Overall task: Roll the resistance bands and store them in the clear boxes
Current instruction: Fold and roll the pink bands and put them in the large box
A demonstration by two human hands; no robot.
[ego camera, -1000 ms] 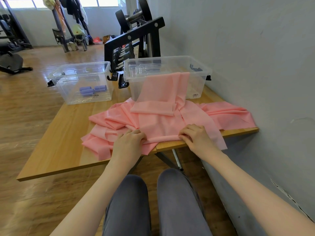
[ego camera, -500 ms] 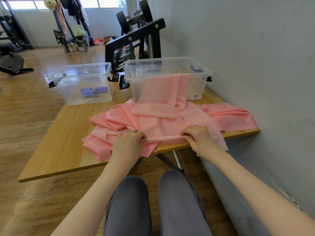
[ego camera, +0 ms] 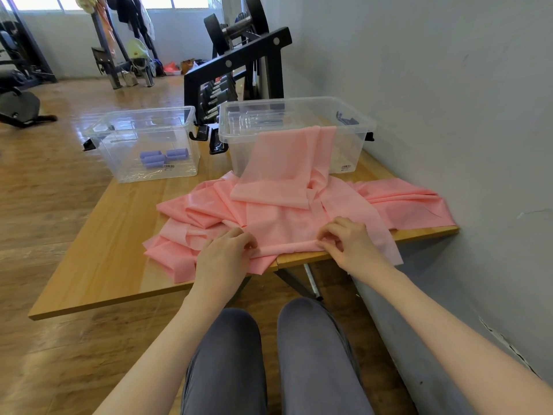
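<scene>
Left clear box (ego camera: 143, 145) on the wooden table (ego camera: 98, 265) contains three rolled purple bands (ego camera: 163, 156). Right clear box (ego camera: 296, 127) has pink bands (ego camera: 287, 205) draped over its front rim, spreading across the table. At the near edge, left hand (ego camera: 223, 259) and right hand (ego camera: 348, 244) each pinch an end of a narrow rolled fold of one pink band.

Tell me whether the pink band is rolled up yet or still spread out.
Mostly spread: only its near edge is rolled, pinched by the left hand and right hand; the pink band drapes toward the box.
</scene>
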